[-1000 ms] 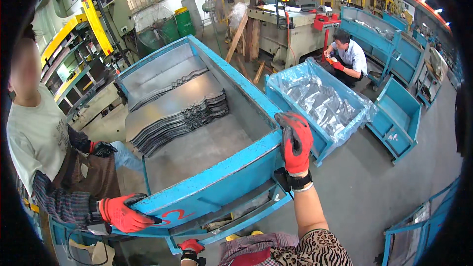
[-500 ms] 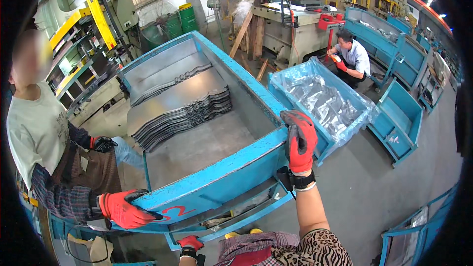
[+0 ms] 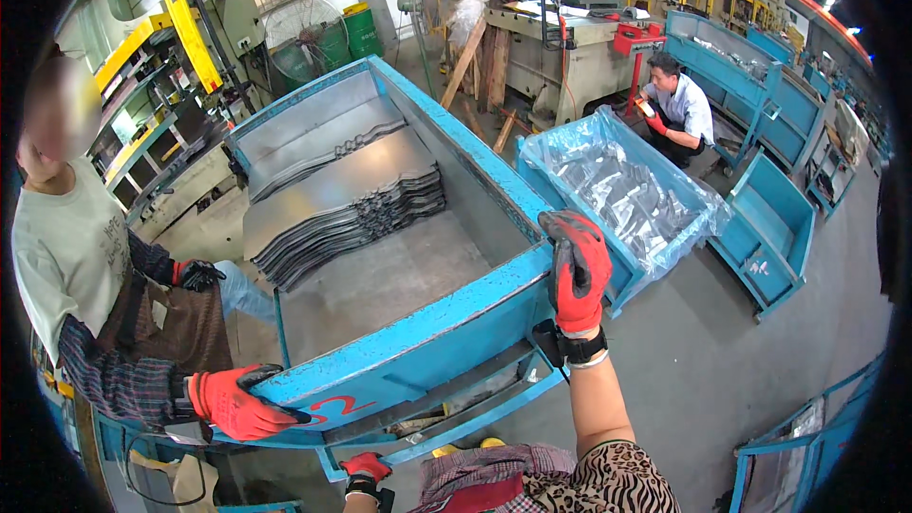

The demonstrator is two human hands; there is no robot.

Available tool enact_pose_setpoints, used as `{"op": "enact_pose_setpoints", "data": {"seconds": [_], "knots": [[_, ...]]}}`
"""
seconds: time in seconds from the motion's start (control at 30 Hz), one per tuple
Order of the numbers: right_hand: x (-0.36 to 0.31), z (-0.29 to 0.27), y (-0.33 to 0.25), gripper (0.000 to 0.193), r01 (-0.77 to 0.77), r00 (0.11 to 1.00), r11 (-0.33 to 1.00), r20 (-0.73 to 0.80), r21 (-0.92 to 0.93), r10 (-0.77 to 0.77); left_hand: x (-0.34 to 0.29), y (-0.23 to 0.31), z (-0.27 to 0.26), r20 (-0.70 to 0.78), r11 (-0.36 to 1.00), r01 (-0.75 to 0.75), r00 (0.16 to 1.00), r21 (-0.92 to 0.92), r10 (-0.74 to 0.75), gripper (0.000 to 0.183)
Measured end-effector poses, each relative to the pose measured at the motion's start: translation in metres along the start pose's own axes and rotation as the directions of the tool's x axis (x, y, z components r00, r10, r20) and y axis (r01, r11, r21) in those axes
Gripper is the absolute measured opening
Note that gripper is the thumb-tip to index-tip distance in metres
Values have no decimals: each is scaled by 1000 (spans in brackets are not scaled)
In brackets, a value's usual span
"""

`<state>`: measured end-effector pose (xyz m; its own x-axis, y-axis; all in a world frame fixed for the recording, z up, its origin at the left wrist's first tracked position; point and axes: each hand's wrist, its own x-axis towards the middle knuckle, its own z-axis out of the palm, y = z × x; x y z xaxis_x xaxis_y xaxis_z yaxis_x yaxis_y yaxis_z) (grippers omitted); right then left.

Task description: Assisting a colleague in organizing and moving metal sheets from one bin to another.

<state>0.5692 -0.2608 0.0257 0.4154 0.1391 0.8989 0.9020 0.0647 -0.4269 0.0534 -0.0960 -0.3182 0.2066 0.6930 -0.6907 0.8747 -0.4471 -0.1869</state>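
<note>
A large blue metal bin [image 3: 418,323] on a low frame stands before me, with a stack of curved grey metal sheets [image 3: 342,199] inside. My right hand [image 3: 579,271], in a red and black glove, has its fingers curled on the bin's near right corner. Low by my body, my left hand [image 3: 367,465], in a red glove, is closed at the blue lower rail [image 3: 456,437] of the frame; its fingers are partly hidden. Another person's red-gloved hand [image 3: 237,404] rests on the bin's near left corner.
That person [image 3: 71,256] sits at the left. Beyond the bin, a plastic-lined blue crate [image 3: 617,190] holds many metal pieces, and a second person [image 3: 679,109] squats behind it. Further blue bins [image 3: 769,228] stand at the right; a press machine [image 3: 195,38] is at the back left.
The bin has shifted very slightly away, with my right hand staying on its corner. The squatting person's hands have moved a little with the small object they hold.
</note>
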Motion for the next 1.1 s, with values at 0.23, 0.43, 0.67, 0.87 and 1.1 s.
{"op": "enact_pose_setpoints", "data": {"seconds": [0.23,0.43,0.67,0.87,1.1], "knots": [[-4,-3,-2,36,10,1000,1000,23,-23,-9,-22,5,-9,-68,1000,-14,998,-16,13,68],[2,-2,-3,35,24,999,1000,24,7,-25,2,1,8,-55,999,-12,998,-49,10,68],[-1,-3,3,37,16,1000,1000,16,-2,-16,7,-1,-1,34,999,-17,999,-29,18,67],[0,-4,0,42,6,999,1000,33,-1,-6,10,-9,17,-79,1000,-16,997,-23,14,65],[-1,-4,2,41,20,1000,1000,24,-13,-19,2,-2,7,-73,1000,-1,997,-3,1,68]]}}
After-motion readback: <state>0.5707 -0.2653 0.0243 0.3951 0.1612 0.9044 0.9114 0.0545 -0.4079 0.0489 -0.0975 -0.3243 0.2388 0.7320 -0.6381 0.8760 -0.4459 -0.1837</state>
